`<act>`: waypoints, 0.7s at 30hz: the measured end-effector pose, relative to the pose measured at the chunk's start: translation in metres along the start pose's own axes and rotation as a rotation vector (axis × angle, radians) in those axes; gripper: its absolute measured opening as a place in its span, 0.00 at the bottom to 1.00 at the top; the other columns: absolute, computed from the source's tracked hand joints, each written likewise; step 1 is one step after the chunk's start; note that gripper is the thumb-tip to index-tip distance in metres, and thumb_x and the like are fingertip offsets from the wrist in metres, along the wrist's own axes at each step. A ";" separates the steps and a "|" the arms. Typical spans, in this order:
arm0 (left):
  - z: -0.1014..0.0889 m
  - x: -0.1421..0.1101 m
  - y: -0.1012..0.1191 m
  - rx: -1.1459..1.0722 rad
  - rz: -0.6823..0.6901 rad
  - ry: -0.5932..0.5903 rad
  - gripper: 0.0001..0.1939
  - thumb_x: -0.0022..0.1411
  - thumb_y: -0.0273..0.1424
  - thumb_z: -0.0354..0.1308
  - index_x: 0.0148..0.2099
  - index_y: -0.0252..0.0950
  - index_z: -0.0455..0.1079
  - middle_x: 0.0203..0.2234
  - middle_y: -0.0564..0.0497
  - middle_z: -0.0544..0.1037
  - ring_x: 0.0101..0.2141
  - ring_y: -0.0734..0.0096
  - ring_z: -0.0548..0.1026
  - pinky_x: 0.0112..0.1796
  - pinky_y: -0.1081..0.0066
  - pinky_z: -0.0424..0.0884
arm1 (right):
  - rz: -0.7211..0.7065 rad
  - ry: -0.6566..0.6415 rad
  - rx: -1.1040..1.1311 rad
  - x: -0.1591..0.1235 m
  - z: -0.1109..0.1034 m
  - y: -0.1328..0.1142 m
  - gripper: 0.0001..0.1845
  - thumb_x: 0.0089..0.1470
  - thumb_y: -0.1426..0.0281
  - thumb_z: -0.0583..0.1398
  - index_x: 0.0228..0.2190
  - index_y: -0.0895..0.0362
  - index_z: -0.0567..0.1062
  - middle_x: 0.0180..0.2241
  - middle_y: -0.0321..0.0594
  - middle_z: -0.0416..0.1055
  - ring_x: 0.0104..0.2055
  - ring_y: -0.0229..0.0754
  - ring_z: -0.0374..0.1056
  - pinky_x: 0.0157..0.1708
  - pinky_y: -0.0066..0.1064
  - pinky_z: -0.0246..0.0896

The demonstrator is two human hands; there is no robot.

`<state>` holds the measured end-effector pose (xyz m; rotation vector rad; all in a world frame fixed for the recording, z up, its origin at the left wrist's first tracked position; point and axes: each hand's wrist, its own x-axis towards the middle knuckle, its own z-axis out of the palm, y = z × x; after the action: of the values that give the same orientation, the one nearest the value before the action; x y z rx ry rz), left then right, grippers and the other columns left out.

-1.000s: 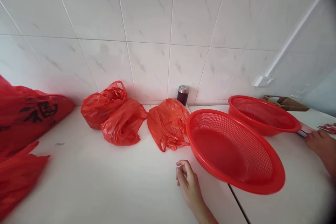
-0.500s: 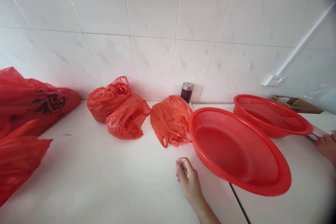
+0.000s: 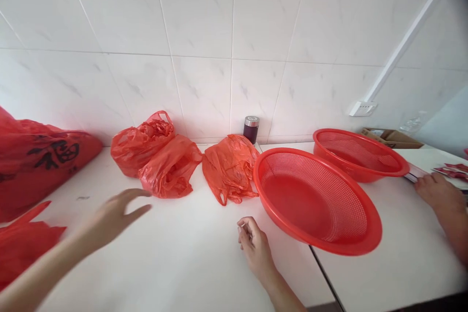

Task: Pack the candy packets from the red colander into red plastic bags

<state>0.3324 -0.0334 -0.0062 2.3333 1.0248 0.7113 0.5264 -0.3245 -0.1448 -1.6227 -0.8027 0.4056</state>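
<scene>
While left hand (image 3: 111,214) hangs spread, empty, near red bag (image 3: 170,170) | right hand (image 3: 258,248) half-curled, contents unclear | light pinch likely best

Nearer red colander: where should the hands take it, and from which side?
Grip the near rim of the nearer red colander, probably coming from the front, hooking under the lip. The rim flares outward above a sloping wall, and the right hand is close by. The left and far sides look tighter: a crumpled red bag and the second colander are near them.
</scene>
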 end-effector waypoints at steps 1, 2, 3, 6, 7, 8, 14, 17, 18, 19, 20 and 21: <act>0.025 0.002 0.015 0.011 0.090 -0.105 0.13 0.42 0.39 0.69 0.35 0.49 0.78 0.37 0.58 0.82 0.40 0.55 0.77 0.44 0.62 0.70 | -0.007 0.006 0.008 0.000 0.000 -0.001 0.09 0.63 0.62 0.50 0.37 0.54 0.65 0.24 0.32 0.60 0.25 0.36 0.59 0.24 0.25 0.56; 0.052 0.003 0.031 0.018 0.167 -0.179 0.11 0.48 0.39 0.66 0.37 0.49 0.78 0.40 0.58 0.82 0.41 0.57 0.77 0.44 0.63 0.69 | -0.015 0.014 0.013 0.000 0.000 -0.001 0.09 0.63 0.63 0.50 0.37 0.54 0.65 0.24 0.32 0.61 0.24 0.36 0.59 0.23 0.25 0.55; 0.081 0.004 0.048 0.026 0.236 -0.231 0.11 0.52 0.39 0.63 0.40 0.49 0.78 0.42 0.56 0.81 0.43 0.58 0.76 0.45 0.65 0.69 | -0.023 0.021 0.016 0.000 0.000 -0.002 0.08 0.62 0.64 0.50 0.37 0.54 0.65 0.23 0.32 0.61 0.24 0.36 0.59 0.23 0.24 0.55; 0.159 0.005 0.097 0.060 0.364 -0.282 0.12 0.60 0.36 0.58 0.46 0.47 0.75 0.46 0.51 0.79 0.48 0.60 0.73 0.47 0.66 0.68 | -0.037 0.038 0.023 0.001 0.001 -0.003 0.06 0.61 0.65 0.51 0.36 0.54 0.64 0.22 0.30 0.60 0.22 0.36 0.58 0.23 0.24 0.54; 0.179 0.005 0.110 0.076 0.374 -0.276 0.13 0.61 0.36 0.58 0.48 0.46 0.75 0.47 0.50 0.78 0.48 0.60 0.72 0.49 0.65 0.66 | -0.037 0.041 0.024 0.002 0.001 -0.003 0.06 0.60 0.65 0.52 0.36 0.54 0.64 0.22 0.30 0.60 0.22 0.36 0.57 0.23 0.24 0.53; 0.196 0.007 0.121 0.094 0.363 -0.255 0.13 0.62 0.36 0.57 0.49 0.43 0.73 0.49 0.48 0.76 0.49 0.60 0.71 0.50 0.62 0.65 | -0.035 0.042 0.024 0.002 0.001 -0.003 0.05 0.60 0.65 0.52 0.35 0.54 0.64 0.21 0.30 0.59 0.22 0.36 0.57 0.23 0.24 0.53; 0.242 0.026 0.134 0.219 0.005 -0.049 0.24 0.65 0.42 0.54 0.59 0.36 0.63 0.55 0.41 0.68 0.53 0.52 0.67 0.51 0.47 0.64 | -0.021 0.028 0.014 0.005 0.002 0.001 0.05 0.61 0.66 0.50 0.36 0.54 0.64 0.20 0.29 0.57 0.22 0.36 0.55 0.22 0.24 0.49; 0.246 0.042 0.124 0.235 -0.099 -0.114 0.22 0.63 0.41 0.57 0.54 0.34 0.67 0.51 0.42 0.71 0.51 0.54 0.70 0.50 0.48 0.66 | -0.020 0.033 -0.006 0.005 0.003 0.000 0.03 0.60 0.69 0.51 0.35 0.54 0.64 0.20 0.29 0.57 0.22 0.35 0.55 0.23 0.24 0.49; 0.245 0.048 0.120 0.226 -0.110 -0.149 0.20 0.63 0.40 0.58 0.52 0.34 0.68 0.49 0.43 0.73 0.49 0.56 0.71 0.49 0.49 0.68 | -0.020 0.038 -0.018 0.004 0.003 0.000 0.03 0.59 0.70 0.51 0.35 0.54 0.64 0.20 0.29 0.58 0.22 0.35 0.55 0.23 0.24 0.49; 0.244 0.055 0.117 0.209 -0.116 -0.183 0.18 0.63 0.39 0.58 0.51 0.34 0.69 0.47 0.44 0.74 0.47 0.58 0.73 0.48 0.51 0.69 | -0.018 0.044 -0.030 0.004 0.003 0.000 0.03 0.59 0.70 0.51 0.35 0.54 0.65 0.21 0.29 0.59 0.22 0.35 0.56 0.23 0.24 0.49; 0.241 0.062 0.114 0.185 -0.120 -0.210 0.16 0.64 0.38 0.58 0.49 0.34 0.70 0.45 0.45 0.75 0.45 0.60 0.74 0.46 0.54 0.71 | -0.017 0.049 -0.040 0.004 0.003 0.000 0.03 0.59 0.71 0.51 0.35 0.53 0.65 0.21 0.30 0.60 0.23 0.35 0.56 0.23 0.24 0.49; 0.239 0.068 0.111 0.157 -0.122 -0.227 0.15 0.64 0.37 0.58 0.49 0.34 0.70 0.44 0.46 0.76 0.43 0.62 0.75 0.44 0.56 0.72 | -0.017 0.053 -0.047 0.004 0.003 0.000 0.04 0.58 0.71 0.51 0.35 0.53 0.66 0.22 0.30 0.61 0.23 0.35 0.57 0.23 0.24 0.49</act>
<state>0.5795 -0.1006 -0.0974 2.3916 1.1416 0.3198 0.5267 -0.3194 -0.1444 -1.6625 -0.7908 0.3323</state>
